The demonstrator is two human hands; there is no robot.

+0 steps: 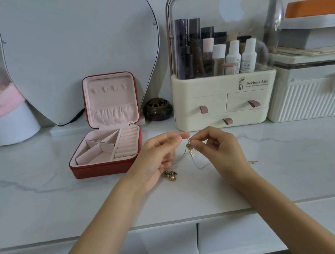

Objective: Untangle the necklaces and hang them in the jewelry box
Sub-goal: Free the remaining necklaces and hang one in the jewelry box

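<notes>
Gold necklaces (189, 148) hang knotted between left hand (159, 154) and right hand (215, 148), both pinching chain just right of the open jewelry box (107, 153); tease loops apart gently, never yanking.

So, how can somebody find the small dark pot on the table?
Start at the red jewelry box, which stands open on the white table. Right of its raised lid, before the cream cosmetics organizer, sits the small dark pot. It alone is round, brown and glossy, with an openwork lid.
</notes>
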